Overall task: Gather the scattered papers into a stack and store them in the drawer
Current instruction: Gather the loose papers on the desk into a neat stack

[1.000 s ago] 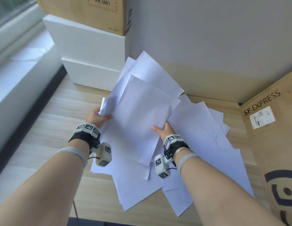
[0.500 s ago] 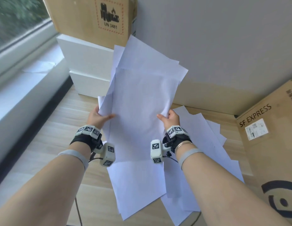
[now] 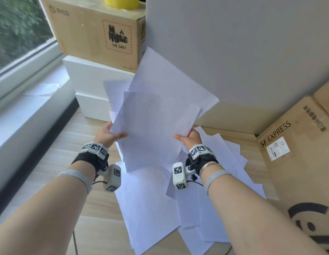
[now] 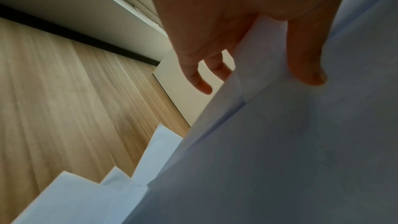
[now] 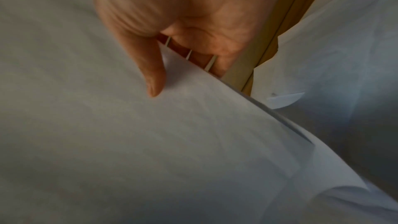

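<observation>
Both hands grasp a fanned sheaf of papers [image 3: 156, 122] raised above the tabletop [image 3: 55, 150]: left hand [image 3: 106, 133] and right hand [image 3: 189, 138] pinching opposite edges, thumbs in front. More loose sheets [image 3: 211, 203] lie beneath. Nearby boxes read "PICO", "UN 3481" [image 3: 97, 32] and "SF EXPRESS" [image 3: 296, 162].

Left wrist view — my left hand [image 4: 226, 14] pinching the edge of a sheaf of white papers [image 4: 290, 142].

I see the thumb on the near face of the top sheet and the fingers [image 4: 200, 81] behind the sheaf, edges staggered, not squared. Below, more loose sheets [image 4: 90, 193] lie on the wooden tabletop [image 4: 53, 100] — a white box [image 4: 185, 94] stands beyond them, by a dark strip under a pale ledge.
</observation>
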